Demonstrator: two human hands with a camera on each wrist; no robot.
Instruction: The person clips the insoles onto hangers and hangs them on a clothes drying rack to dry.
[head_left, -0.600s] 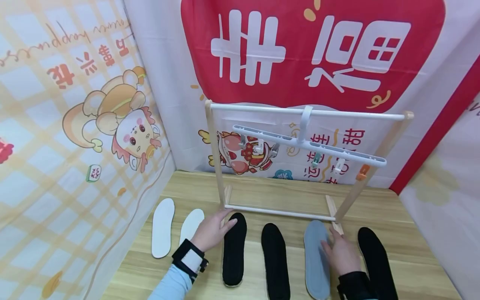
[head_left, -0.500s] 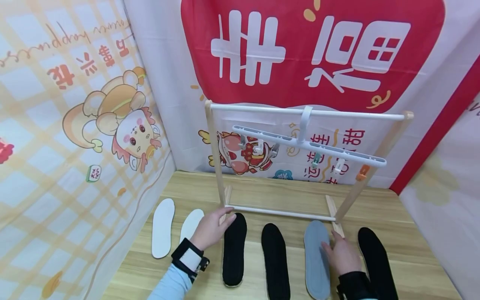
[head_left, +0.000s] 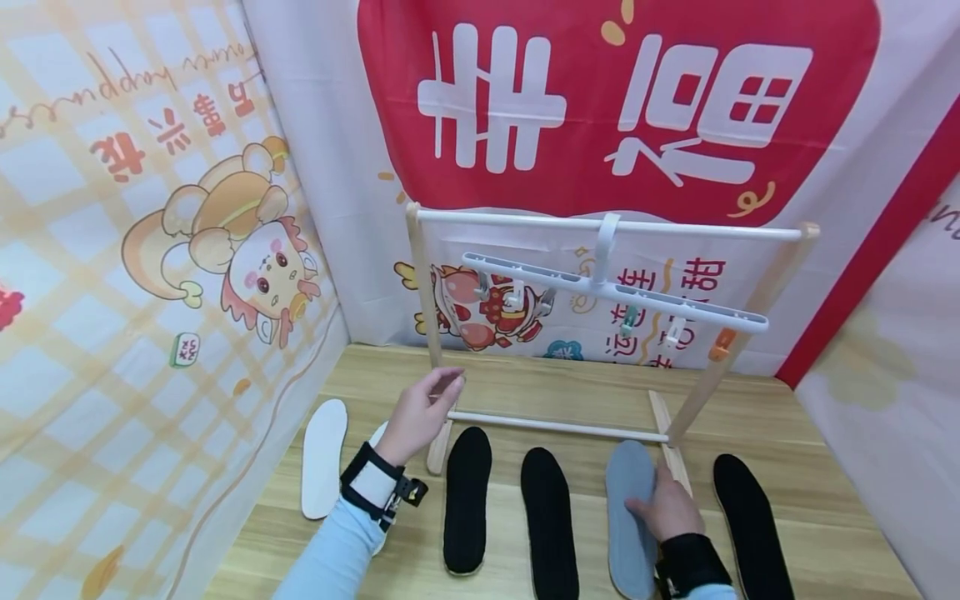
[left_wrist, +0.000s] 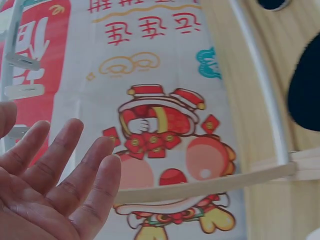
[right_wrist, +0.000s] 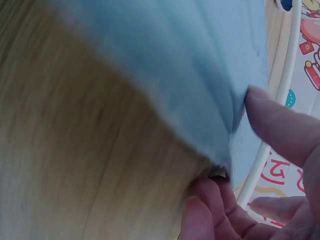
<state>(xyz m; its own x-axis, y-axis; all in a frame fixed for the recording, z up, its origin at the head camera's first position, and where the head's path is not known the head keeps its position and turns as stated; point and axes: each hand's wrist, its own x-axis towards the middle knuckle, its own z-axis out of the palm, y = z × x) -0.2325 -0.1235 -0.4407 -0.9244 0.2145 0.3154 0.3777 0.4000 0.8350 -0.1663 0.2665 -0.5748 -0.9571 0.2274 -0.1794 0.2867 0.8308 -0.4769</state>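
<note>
So the back of the setup is covered by a big printed cloth (head_left: 585, 187), red with white characters, and the floor of it is taken up by a pale wood-grain surface (head_left: 555, 385). On that, a wooden rack (head_left: 517, 218) with white bars is stood up, and from its top bar a pale clip hanger (head_left: 615, 292) is hung, a bit tilted. In front, a loose row of insoles is laid out: the grey insole (head_left: 628, 517) sits between the middle black insole (head_left: 550, 525) and the far-right black insole (head_left: 752, 525), toe near the right end of the lower bar. Another black insole (head_left: 467, 500) is set farther left, then a half-hidden white insole (head_left: 378, 432) and an outer white insole (head_left: 324, 458). The grey one's right edge is pinched by the right hand (head_left: 670, 507). Nothing is held by the left hand (head_left: 418, 412); its fingers are spread loosely near the rack's left post. Smallest of all, little clips are hung under the hanger, including an orange clip (head_left: 722, 344) and a green clip (head_left: 628, 321).
</note>
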